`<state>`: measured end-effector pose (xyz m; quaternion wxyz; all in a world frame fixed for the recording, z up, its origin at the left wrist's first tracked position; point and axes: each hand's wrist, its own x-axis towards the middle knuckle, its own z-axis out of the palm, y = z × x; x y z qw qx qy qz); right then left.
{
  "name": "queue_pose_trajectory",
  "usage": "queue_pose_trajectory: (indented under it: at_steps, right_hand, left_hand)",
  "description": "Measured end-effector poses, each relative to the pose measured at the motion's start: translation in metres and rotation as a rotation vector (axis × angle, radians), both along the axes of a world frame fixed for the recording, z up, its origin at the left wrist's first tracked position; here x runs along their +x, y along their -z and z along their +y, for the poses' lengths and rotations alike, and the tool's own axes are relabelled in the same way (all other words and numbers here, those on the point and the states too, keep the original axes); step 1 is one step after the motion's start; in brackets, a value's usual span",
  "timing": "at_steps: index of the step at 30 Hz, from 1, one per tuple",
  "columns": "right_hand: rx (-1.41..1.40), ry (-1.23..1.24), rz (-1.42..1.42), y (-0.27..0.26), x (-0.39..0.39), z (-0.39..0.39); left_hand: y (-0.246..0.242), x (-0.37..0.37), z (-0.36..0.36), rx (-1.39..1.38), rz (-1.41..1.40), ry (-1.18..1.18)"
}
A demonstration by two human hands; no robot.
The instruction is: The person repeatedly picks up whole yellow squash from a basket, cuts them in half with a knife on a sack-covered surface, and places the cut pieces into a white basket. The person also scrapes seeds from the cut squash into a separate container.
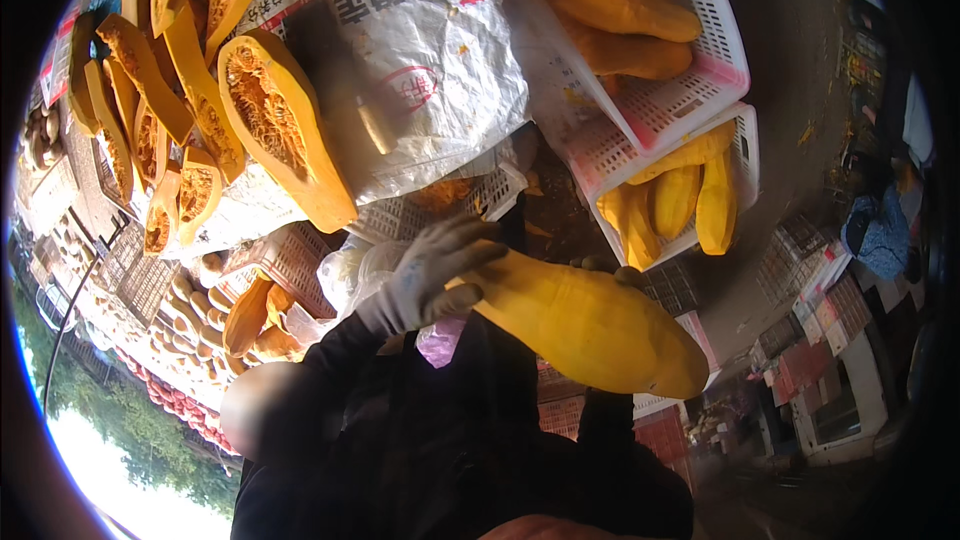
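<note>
A large peeled yellow-orange squash [592, 326] lies slantwise before my dark-clothed body, its narrow end to the left. My left hand [442, 277], in a grey work glove, has its fingers and thumb around that narrow end. Most of my right hand [628, 275] is hidden behind the squash; only gloved fingertips show at its far edge, gripping it. Beyond my left hand, a halved squash with seeds and fibres [277, 119] lies cut side up on a silvery printed sack [457, 67]. A pale handle [375, 127] lies on the sack, beside a dark blurred shape.
More cut squash pieces [139, 89] lie at the upper left. White-pink plastic crates [739, 74] with peeled squash stand at the right. A crate [289, 262], plastic bags [352, 273] and whole squashes [187, 322] are at the left. Another person [881, 232] is far right.
</note>
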<state>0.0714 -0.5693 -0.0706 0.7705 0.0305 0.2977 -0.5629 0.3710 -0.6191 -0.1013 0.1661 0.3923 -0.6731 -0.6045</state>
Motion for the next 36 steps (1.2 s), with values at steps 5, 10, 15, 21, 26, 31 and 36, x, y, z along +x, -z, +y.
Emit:
queue_pose_trajectory:
  at_steps: [5,10,15,21,26,31,36]
  right_hand:
    - [0.386,0.023,-0.042,-0.014,0.033,0.015]
    - [0.311,-0.121,-0.177,0.019,0.065,0.009]
    - [0.306,-0.229,-0.164,0.041,0.141,-0.050]
    - [0.430,-0.424,-0.224,0.066,0.280,-0.129]
    - [0.470,-0.616,-0.055,0.072,0.426,-0.160]
    - [0.242,-0.847,0.482,0.058,0.571,-0.193]
    - [0.221,-0.868,0.612,0.058,0.686,-0.237]
  left_hand:
    - [0.025,0.042,0.033,0.754,0.266,0.156]
    - [0.016,0.155,0.087,1.224,0.356,-0.185]
    - [0.024,0.198,0.081,0.878,0.538,-0.648]
    - [-0.008,0.264,0.040,0.592,0.677,-1.150]
    - [-0.036,0.363,0.059,0.289,0.251,-1.222]
    - [0.000,0.437,0.098,-0.041,-0.297,-1.056]
    - [0.055,0.501,0.073,-0.017,-0.208,-1.300]
